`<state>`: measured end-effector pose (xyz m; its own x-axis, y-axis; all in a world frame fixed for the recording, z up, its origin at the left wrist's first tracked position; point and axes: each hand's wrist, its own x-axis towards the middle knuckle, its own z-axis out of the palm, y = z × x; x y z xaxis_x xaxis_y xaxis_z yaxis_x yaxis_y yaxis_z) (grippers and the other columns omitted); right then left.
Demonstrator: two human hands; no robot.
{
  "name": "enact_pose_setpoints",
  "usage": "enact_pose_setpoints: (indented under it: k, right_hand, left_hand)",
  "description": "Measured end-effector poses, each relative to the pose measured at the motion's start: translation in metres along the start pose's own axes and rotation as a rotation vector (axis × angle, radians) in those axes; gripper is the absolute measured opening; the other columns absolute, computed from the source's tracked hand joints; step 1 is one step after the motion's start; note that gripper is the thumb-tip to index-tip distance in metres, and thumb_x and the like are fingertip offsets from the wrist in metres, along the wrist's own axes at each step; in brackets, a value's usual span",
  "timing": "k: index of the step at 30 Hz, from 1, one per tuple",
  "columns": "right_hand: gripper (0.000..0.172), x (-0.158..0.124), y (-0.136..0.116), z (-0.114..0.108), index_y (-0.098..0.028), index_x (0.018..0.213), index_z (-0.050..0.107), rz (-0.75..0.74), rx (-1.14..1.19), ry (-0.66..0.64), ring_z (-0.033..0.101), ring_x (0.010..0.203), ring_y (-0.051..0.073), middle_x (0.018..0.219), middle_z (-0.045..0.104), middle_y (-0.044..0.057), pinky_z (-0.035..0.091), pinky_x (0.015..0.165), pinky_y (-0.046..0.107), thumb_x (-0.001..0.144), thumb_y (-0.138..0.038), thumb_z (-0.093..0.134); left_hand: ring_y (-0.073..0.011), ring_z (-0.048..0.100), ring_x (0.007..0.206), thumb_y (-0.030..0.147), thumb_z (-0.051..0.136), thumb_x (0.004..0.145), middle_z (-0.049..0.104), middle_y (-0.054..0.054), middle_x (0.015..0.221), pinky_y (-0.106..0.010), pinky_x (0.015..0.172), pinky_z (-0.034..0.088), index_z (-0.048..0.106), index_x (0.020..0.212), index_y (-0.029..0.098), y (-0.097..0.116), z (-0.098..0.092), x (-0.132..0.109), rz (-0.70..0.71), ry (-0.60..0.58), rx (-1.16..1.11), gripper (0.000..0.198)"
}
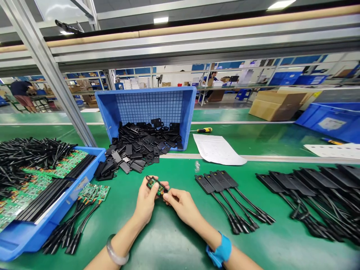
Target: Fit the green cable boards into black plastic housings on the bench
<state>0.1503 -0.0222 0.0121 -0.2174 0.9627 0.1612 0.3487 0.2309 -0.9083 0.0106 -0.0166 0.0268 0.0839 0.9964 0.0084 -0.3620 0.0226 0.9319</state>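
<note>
Over the middle of the bench, a black plastic case with a green circuit board (153, 183) in it is held between my two hands. My left hand (144, 204) grips the case from the left, its thumb pressing on the board. The fingers of my right hand (184, 206) pinch the lower right end, where small coloured wires show. A cable beyond that end is hidden by the hands. Left of them lie several loose boards with black cables (94, 192). To the right, several closed black cases with cables (219, 182) lie side by side.
A blue bin (146, 92) tipped towards me spills black case parts (143, 142). At left stands a blue tray (30, 240) of cabled boards. More cased units (309, 180) lie far right. A paper sheet (219, 149) and screwdriver (204, 130) lie behind. A metal post (56, 71) rises left.
</note>
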Motion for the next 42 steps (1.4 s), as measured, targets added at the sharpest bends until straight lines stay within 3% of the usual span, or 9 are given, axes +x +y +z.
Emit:
enact_pose_setpoints:
  k: [3,5,8,13,24,30,42]
  right_hand:
    - [0.036,-0.001,-0.005,-0.007,-0.018,0.059,0.056,-0.107,-0.125,0.046,0.045,0.051,0.012,0.054,0.052,-0.002,0.031,0.049,0.023,0.086,-0.041,0.054]
    - [0.027,-0.002,-0.006,-0.012,-0.018,0.071,0.061,-0.209,-0.187,0.128,0.05,0.058,0.014,0.064,0.057,0.0,0.037,0.055,0.023,0.09,-0.035,0.052]
    - [0.021,-0.001,-0.003,-0.018,-0.019,0.091,0.064,-0.393,-0.308,0.18,0.055,0.073,0.016,0.081,0.061,0.004,0.042,0.067,0.026,0.095,-0.028,0.045]
    - [0.025,0.0,0.003,-0.02,-0.021,0.092,0.067,-0.588,-0.595,0.171,0.053,0.072,0.018,0.078,0.06,0.005,0.04,0.066,0.028,0.098,-0.025,0.043]
    - [0.035,0.001,0.006,-0.021,-0.018,0.085,0.066,-0.6,-0.555,0.147,0.052,0.072,0.018,0.077,0.063,0.005,0.037,0.065,0.03,0.1,-0.032,0.038]
    - [0.026,0.001,0.007,-0.02,-0.019,0.087,0.068,-0.625,-0.656,0.157,0.052,0.071,0.017,0.076,0.064,0.004,0.035,0.064,0.031,0.098,-0.027,0.045]
    - [0.024,0.001,0.009,-0.019,-0.019,0.085,0.067,-0.608,-0.613,0.135,0.054,0.071,0.016,0.076,0.065,0.004,0.034,0.065,0.03,0.097,-0.024,0.047]
  left_hand:
    - [-0.0147,0.062,0.063,0.04,0.067,0.073,0.067,-0.004,0.076,-0.023,0.057,0.046,0.051,0.1,0.015,0.004,-0.002,0.004,-0.102,-0.002,0.06,0.04]
    - [-0.0118,0.058,0.053,0.039,0.065,0.072,0.063,-0.001,0.068,-0.021,0.049,0.043,0.054,0.097,0.014,0.003,-0.002,0.005,-0.164,-0.077,0.146,0.037]
    - [-0.0094,0.053,0.046,0.036,0.059,0.075,0.06,0.001,0.064,-0.02,0.045,0.041,0.054,0.088,0.015,-0.002,-0.001,0.004,-0.2,-0.235,0.293,0.025]
    - [-0.008,0.05,0.042,0.028,0.052,0.076,0.059,0.0,0.06,-0.019,0.043,0.04,0.053,0.081,0.015,-0.009,0.0,0.002,-0.175,-0.314,0.452,0.014]
    - [-0.0082,0.051,0.042,0.021,0.047,0.075,0.061,0.0,0.06,-0.018,0.043,0.04,0.053,0.079,0.016,-0.012,-0.003,0.003,-0.172,-0.333,0.549,0.009]
    - [-0.0091,0.052,0.042,0.022,0.048,0.075,0.061,0.0,0.058,-0.019,0.043,0.042,0.054,0.08,0.016,-0.014,-0.004,0.004,-0.166,-0.323,0.547,0.01]
    - [-0.0093,0.052,0.042,0.019,0.047,0.073,0.062,0.001,0.058,-0.018,0.042,0.041,0.056,0.078,0.017,-0.018,-0.005,0.004,-0.145,-0.336,0.581,0.01]
